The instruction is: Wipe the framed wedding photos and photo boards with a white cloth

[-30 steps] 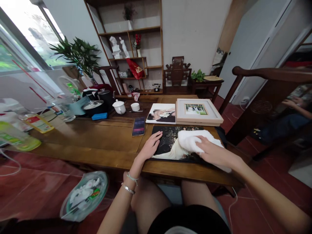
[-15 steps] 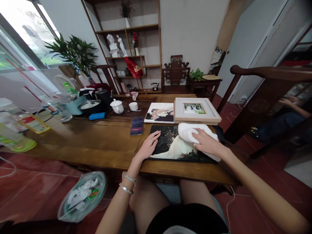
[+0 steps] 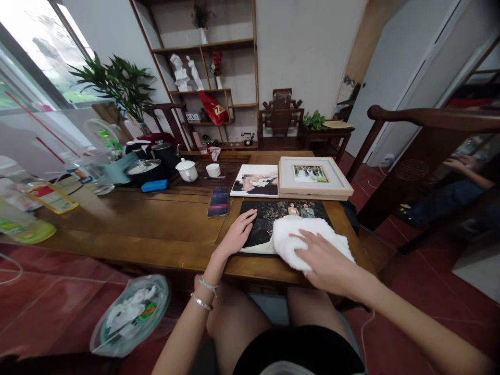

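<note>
A dark photo panel [image 3: 265,217] showing a couple and a long pale dress lies flat near the table's front edge. My left hand [image 3: 239,232] rests on its left side, fingers stretched out and holding nothing. Under my right hand [image 3: 318,255] is a white towel [image 3: 287,237], bunched and pressed onto the panel's lower right part, which it covers. Just behind the panel are a white-edged photo print [image 3: 253,180] and a light wooden picture frame [image 3: 316,177]. A phone [image 3: 218,201] lies to the left of the panel.
The wooden table [image 3: 156,224] carries a white teapot [image 3: 187,170], a white cup [image 3: 213,170], a blue block [image 3: 154,185] and several bottles at far left. A lined waste bin [image 3: 130,315] stands on the floor. To the right are a wooden chair [image 3: 414,169] and another person's arm [image 3: 474,172].
My right hand has moved the towel toward me, from the panel's upper right to its lower right, uncovering the couple in the picture. My left hand has stayed in place.
</note>
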`<state>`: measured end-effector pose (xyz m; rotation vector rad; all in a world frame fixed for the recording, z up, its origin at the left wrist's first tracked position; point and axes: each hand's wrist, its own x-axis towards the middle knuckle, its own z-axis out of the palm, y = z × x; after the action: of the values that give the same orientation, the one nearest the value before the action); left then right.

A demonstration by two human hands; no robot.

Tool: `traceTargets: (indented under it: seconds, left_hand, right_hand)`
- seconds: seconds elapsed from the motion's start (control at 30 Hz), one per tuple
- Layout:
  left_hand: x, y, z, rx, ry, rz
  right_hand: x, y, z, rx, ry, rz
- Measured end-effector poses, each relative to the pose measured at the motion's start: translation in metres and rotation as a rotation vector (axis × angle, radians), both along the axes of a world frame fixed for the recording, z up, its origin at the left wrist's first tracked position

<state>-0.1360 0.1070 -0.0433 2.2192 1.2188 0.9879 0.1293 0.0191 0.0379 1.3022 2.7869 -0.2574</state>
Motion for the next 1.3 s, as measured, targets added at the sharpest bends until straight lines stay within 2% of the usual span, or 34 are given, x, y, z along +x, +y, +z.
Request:
traceTargets:
  seconds: [0.17, 0.27, 0.33, 0.53, 0.6, 0.67, 0.87, 1.0, 1.1, 1.3]
  left_hand:
    - [-0.001, 0.000, -0.002, 0.004, -0.012, 0.004]
    - [-0.001, 0.001, -0.003, 0.013, -0.014, 0.005]
    - [-0.001, 0.001, -0.003, 0.019, -0.013, 0.004]
    - [0.000, -0.001, 0.000, 0.012, 0.019, 0.003]
    - [0.000, -0.001, 0.001, 0.011, 0.025, 0.004]
    - [0.001, -0.001, 0.001, 0.015, 0.018, 0.007]
    - [0.000, 0.000, -0.002, 0.033, 0.016, 0.007]
    - [0.000, 0.000, -0.002, 0.037, 0.015, 0.005]
    - [0.001, -0.001, -0.001, 0.032, 0.019, 0.007]
    - [0.000, -0.002, 0.001, 0.027, 0.035, 0.021]
  right_hand:
    - [0.000, 0.061, 0.009, 0.074, -0.015, -0.113]
    - [-0.006, 0.076, 0.008, 0.072, -0.048, -0.166]
    - [-0.010, 0.065, 0.006, 0.056, -0.049, -0.152]
    - [-0.016, -0.010, 0.002, -0.039, -0.002, 0.006]
    - [-0.016, -0.016, 0.005, -0.053, 0.001, 0.021]
    - [-0.017, -0.006, 0.007, -0.049, -0.003, 0.014]
    - [-0.030, 0.063, 0.010, 0.075, -0.040, -0.101]
    - [-0.039, 0.079, 0.009, 0.092, -0.053, -0.130]
    - [-0.043, 0.061, 0.007, 0.076, -0.055, -0.099]
    - [-0.056, -0.007, 0.008, -0.040, -0.077, -0.029]
